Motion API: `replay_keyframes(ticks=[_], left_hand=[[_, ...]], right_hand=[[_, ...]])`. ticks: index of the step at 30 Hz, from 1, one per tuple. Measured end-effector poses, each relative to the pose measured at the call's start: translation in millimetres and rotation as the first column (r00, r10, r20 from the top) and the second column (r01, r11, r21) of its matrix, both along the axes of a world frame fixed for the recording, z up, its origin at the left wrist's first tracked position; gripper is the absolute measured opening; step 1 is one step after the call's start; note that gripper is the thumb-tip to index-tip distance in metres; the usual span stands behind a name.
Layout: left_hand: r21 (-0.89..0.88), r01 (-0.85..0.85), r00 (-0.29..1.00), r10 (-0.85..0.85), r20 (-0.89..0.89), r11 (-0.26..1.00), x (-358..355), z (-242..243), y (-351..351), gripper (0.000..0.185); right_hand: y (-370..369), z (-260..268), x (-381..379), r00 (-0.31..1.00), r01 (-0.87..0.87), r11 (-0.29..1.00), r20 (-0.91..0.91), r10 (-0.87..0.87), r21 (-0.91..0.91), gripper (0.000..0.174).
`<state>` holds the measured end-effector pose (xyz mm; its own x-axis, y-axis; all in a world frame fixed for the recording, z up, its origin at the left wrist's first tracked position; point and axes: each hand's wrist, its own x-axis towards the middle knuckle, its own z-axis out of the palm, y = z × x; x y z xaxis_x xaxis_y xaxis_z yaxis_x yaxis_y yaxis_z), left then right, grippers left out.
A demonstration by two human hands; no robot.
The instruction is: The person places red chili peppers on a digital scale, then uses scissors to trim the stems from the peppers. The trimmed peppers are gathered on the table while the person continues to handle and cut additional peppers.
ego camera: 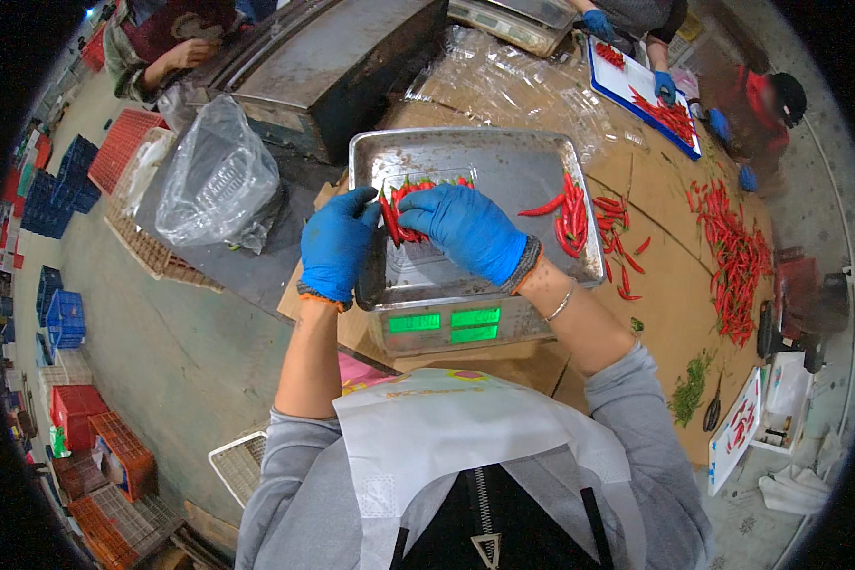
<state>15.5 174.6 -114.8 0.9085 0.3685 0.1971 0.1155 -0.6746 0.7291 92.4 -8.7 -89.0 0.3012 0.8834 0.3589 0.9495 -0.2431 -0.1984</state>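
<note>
A metal tray (499, 281) rests on a digital scale (470, 329) with green displays. Inside it lies a clear plastic tray (417, 265) holding a row of red chili peppers (406, 189) with green stems. My left hand (340, 242), in a blue glove, is at the left end of the row, its thumb and finger beside the end chili. My right hand (463, 228), also blue-gloved, reaches over the row with its fingertips on the chilies; whether it grips any is hidden. A loose pile of red chilies (572, 217) lies at the metal tray's right side.
More chilies (737, 263) are heaped on the cardboard-covered table (666, 285) at right, near scissors (713, 413). Clear plastic trays (513, 85) spread behind. A plastic bag (217, 178) stands left. Co-workers' gloved hands (665, 87) touch chilies on a white board (630, 78).
</note>
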Motion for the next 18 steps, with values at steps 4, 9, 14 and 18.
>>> replay_keyframes(ticks=[4, 9, 14, 18], left_hand=[[0.001, -0.011, 0.998, 0.011, -0.064, 1.0, -0.3, 4.4, -2.3, 0.028], [0.028, -0.067, 0.996, 0.068, -0.064, 0.997, -4.7, 17.8, -3.5, 0.027], [-0.051, -0.008, 1.0, 0.009, 0.007, 0.999, 3.0, 17.6, -13.1, 0.026], [-0.091, -0.024, 1.0, 0.024, 0.004, 0.996, 1.3, 14.4, -8.1, 0.026]], right_hand=[[-37.9, 11.6, 20.9, 0.967, 0.253, 0.959, -0.01, -0.253, 0.129, 0.026], [-118.2, 36.1, 76.4, 0.603, 0.759, 0.576, -0.007, -0.798, -0.304, 0.027], [-120.6, 1.9, 93.0, 0.566, 0.79, 0.474, 0.164, -0.808, -0.39, 0.024], [-109.8, 7.5, 97.7, 0.578, 0.768, 0.531, 0.03, -0.816, -0.357, 0.022]])
